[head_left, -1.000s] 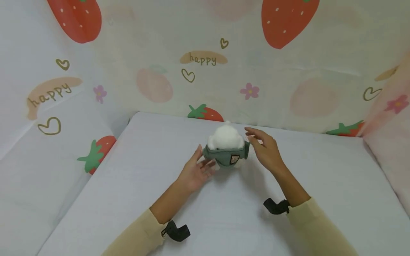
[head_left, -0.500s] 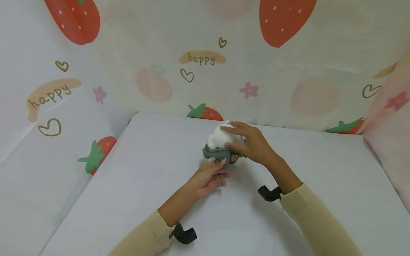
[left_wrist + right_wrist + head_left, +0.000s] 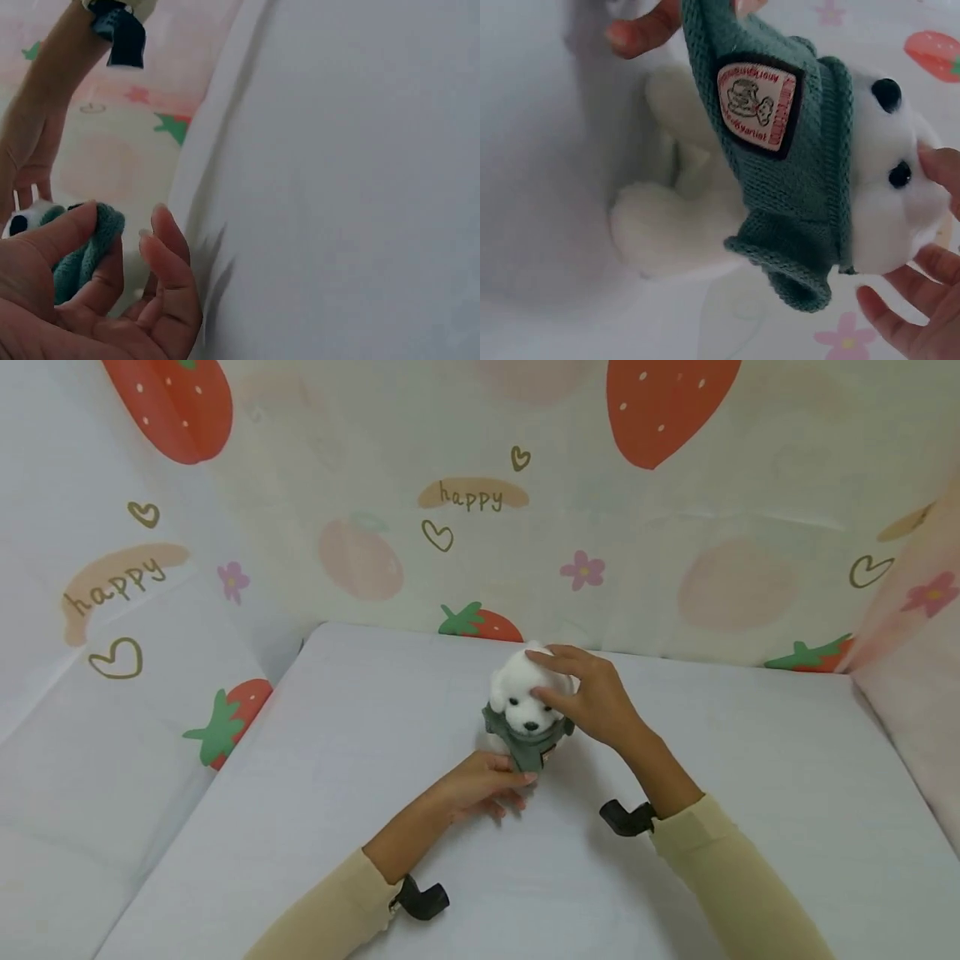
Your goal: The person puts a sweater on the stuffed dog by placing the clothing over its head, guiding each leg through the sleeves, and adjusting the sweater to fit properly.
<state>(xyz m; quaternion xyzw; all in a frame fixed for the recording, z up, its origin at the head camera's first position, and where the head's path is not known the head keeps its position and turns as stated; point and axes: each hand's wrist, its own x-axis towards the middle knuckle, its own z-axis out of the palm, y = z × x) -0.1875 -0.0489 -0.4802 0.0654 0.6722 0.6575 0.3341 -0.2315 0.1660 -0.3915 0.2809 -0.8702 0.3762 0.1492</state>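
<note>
A white plush dog (image 3: pixel 531 717) sits upright on the table, facing me. Round its neck and chest is a green knitted sweater (image 3: pixel 780 187) with a stitched label (image 3: pixel 757 105); its eyes and nose show above the collar. My left hand (image 3: pixel 480 783) pinches the sweater's lower edge between thumb and forefinger, as the left wrist view shows, its other fingers loosely bent. With my right hand (image 3: pixel 596 697) I hold the dog's head from the right, thumb by one eye and fingers over the crown. The right hand hides part of the head.
A white cloth covers the table (image 3: pixel 360 710). Behind it hangs a backdrop (image 3: pixel 525 568) printed with strawberries, flowers and hearts. Black wrist cameras (image 3: pixel 422 900) jut from both cream sleeves (image 3: pixel 738 868).
The sweater has come down from over the dog's face to its neck. My right hand has moved left onto the head. My left hand now pinches the sweater's lower edge.
</note>
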